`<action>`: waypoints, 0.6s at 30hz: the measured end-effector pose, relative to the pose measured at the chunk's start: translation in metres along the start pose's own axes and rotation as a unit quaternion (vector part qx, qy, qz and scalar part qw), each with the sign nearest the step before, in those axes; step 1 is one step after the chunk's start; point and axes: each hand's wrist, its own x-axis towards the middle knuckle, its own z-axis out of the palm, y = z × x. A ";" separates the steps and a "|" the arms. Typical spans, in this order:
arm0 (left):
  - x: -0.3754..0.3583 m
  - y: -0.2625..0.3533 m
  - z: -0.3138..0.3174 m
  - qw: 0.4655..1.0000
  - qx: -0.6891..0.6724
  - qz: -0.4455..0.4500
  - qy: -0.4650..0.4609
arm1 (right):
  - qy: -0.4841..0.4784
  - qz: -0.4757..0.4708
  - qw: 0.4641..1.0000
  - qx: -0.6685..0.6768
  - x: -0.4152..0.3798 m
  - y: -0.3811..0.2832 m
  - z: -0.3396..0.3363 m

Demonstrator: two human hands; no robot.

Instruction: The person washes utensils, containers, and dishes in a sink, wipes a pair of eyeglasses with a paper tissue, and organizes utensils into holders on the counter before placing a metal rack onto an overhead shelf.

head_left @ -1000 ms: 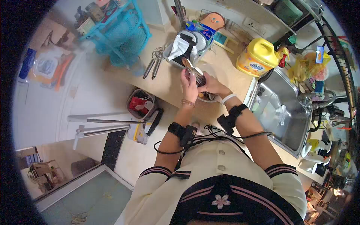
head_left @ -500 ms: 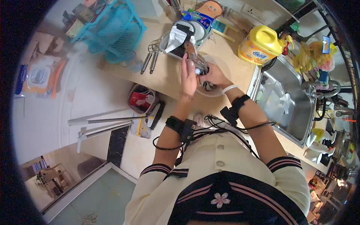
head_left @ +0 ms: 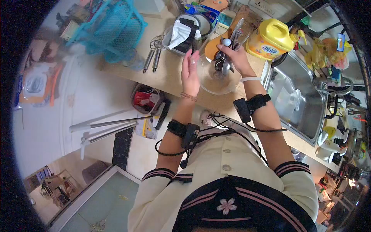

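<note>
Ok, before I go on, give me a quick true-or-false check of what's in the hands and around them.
1. The right hand holds a bunch of utensils. True.
2. Two whisks lie on the counter. True.
3. The left hand is gripping the whisks. False: the left hand is open and apart from them.
4. The yellow jug stands near the sink. True.
5. The sink is on the person's left. False: it is on the right.

Utensils (head_left: 223, 65), seemingly part-hidden by right hand (head_left: 238, 60)
</note>
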 end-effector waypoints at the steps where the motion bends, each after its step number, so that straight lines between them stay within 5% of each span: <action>1: -0.002 0.004 0.002 1.000 0.023 0.000 -0.008 | 0.005 0.004 1.000 0.006 0.000 0.000 -0.001; 15: 0.001 -0.010 0.016 0.994 0.096 -0.053 -0.011 | 0.020 -0.019 1.000 0.011 -0.023 0.035 0.012; 18: 0.000 0.015 0.019 0.913 0.401 -0.057 -0.054 | 0.000 0.019 0.999 0.048 -0.024 0.045 0.014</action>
